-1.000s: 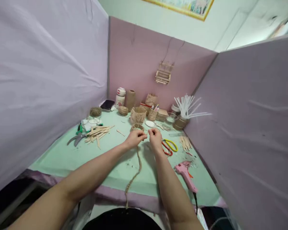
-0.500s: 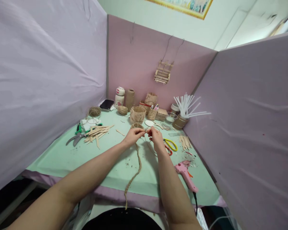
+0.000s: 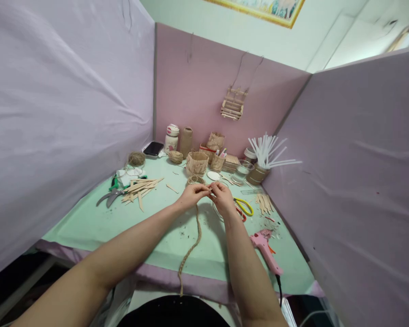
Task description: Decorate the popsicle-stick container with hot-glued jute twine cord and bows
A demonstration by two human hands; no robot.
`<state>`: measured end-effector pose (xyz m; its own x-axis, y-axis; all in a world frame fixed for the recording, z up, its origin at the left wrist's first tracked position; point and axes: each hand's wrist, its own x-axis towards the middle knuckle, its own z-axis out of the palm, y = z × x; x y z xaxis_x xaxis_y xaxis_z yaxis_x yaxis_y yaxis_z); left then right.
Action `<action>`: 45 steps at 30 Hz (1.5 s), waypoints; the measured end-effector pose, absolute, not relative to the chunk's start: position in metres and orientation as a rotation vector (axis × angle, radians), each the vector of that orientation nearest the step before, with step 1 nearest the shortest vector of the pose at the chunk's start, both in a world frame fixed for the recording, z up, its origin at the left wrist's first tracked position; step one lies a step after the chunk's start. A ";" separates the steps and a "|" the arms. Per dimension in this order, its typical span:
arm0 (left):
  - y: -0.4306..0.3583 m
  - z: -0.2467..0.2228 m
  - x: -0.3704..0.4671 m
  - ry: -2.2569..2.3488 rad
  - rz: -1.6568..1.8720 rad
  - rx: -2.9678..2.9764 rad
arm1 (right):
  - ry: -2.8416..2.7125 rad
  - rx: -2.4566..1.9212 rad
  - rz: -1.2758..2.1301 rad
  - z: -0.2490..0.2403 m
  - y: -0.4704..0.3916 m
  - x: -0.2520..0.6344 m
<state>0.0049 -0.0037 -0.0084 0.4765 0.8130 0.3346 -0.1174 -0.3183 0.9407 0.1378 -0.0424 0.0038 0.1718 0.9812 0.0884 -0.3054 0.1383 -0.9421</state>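
My left hand and my right hand meet over the middle of the table, fingertips pinched together on thin jute twine. The exact grip and the twine's end are hidden by the fingers. A braided jute cord runs from below my left hand down over the table's front edge to my lap. Just behind my hands lies a coil of twine. A loose loop of twine hangs beside my right hand, near the scissors with yellow and red handles.
Craft sticks and pruning shears lie at left. A pink glue gun with a cord rests at right. Behind stand a bark-like basket, a twine ball, a bottle and a pot of glue sticks.
My right hand's fingers have come down and closed against those of my left hand at the twine. The camera view has shifted slightly; the table objects stay put.
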 end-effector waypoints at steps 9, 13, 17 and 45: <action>-0.004 -0.010 0.007 0.541 1.054 1.650 | -0.823 -0.958 1.140 -0.007 -0.032 0.141; -0.006 -0.007 0.005 0.527 1.056 1.688 | -0.828 -0.961 1.144 -0.009 -0.029 0.142; -0.009 -0.003 0.005 0.519 1.068 1.717 | -0.875 -1.007 1.107 -0.007 -0.030 0.142; 0.000 -0.007 0.002 0.923 1.184 1.897 | -1.229 -1.182 0.608 -0.004 -0.040 0.128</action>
